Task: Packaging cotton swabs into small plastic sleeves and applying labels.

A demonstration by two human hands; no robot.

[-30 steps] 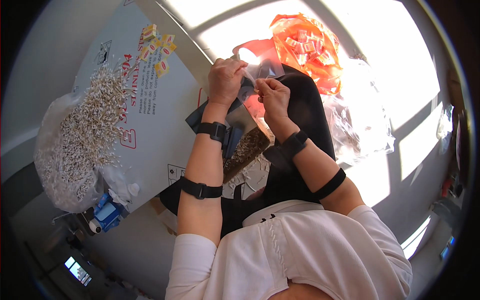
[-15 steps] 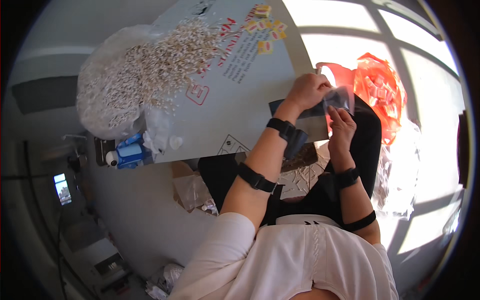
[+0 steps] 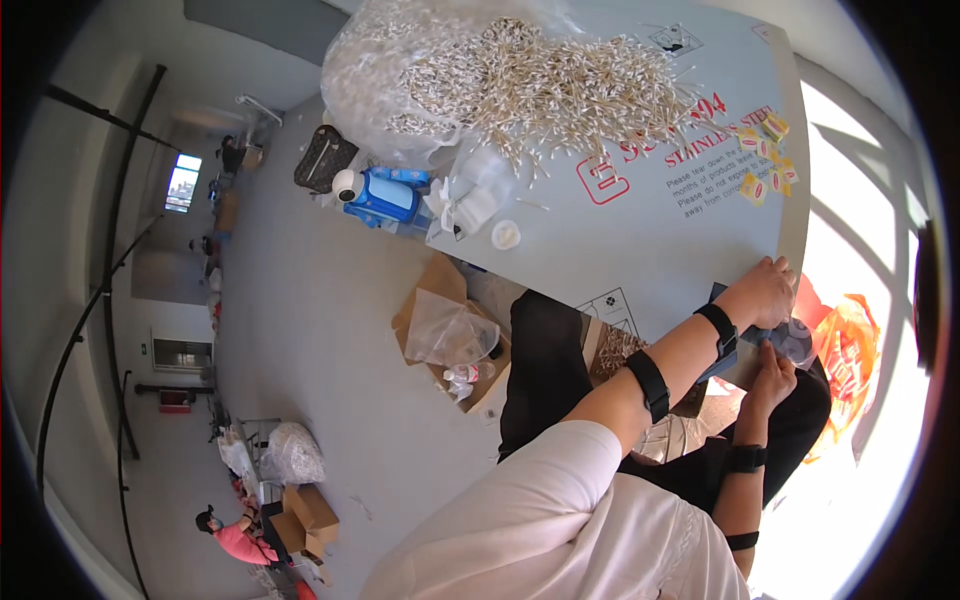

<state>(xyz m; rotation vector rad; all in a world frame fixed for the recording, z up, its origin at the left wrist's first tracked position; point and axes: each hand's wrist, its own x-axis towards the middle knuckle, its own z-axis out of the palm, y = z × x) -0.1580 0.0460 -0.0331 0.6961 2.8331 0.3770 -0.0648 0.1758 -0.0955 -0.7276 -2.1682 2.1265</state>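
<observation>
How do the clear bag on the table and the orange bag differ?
The clear bag is colourless; the orange bag is brightly coloured. The clear bag lies on the table, with swabs spread out beside it; the orange bag sits off the table, beyond its right edge. Both look like thin, crinkled plastic.

So the worktop [image 3: 560, 265] is a pale grey sheet with red and black print. There's a big heap of swabs [image 3: 580, 90] toward the far edge, partly in a clear bag [image 3: 360, 70] at the left end. Yellow packs [image 3: 757, 188] bunched near the right edge. 1 round white lid [image 3: 506, 235] by the near left corner, crumpled plastic [image 3: 478, 203] just beside it.
</observation>
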